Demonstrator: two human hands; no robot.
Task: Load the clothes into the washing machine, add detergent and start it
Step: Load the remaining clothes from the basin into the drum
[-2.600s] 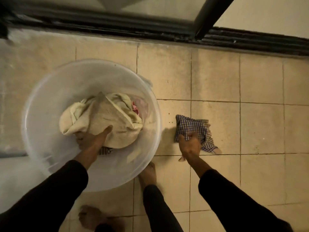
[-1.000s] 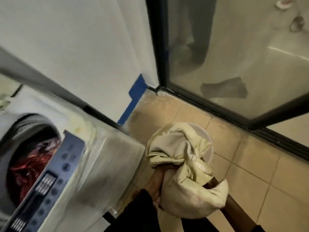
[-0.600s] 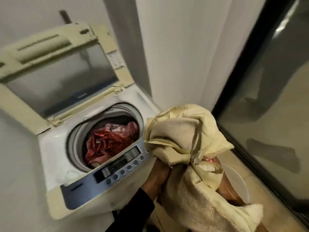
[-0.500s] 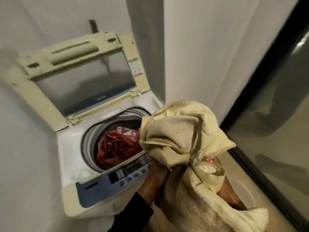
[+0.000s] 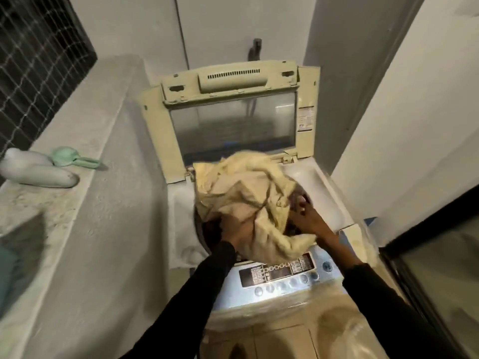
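Note:
A top-loading washing machine [image 5: 326, 193] stands in front of me with its lid [image 5: 233, 123] raised against the back wall. A bundle of cream cloth [image 5: 248, 193] lies over the drum opening and hides most of it. My left hand [image 5: 237, 233] grips the bundle's near left edge. My right hand [image 5: 307, 220] rests on the bundle's right side, fingers spread and partly tucked into the cloth. The control panel [image 5: 280, 274] with a row of round buttons lies just below my wrists.
A grey concrete ledge [image 5: 59, 203] runs along the left, carrying a white bottle lying on its side [image 5: 36, 171] and a green scoop [image 5: 70, 158]. A dark-framed glass door [image 5: 435, 268] stands at the right. Plastic wrap covers the machine's front.
I have lifted the cream bundle from the basin on the floor, turned to the machine and brought the bundle over the drum. The red clothes inside are now hidden.

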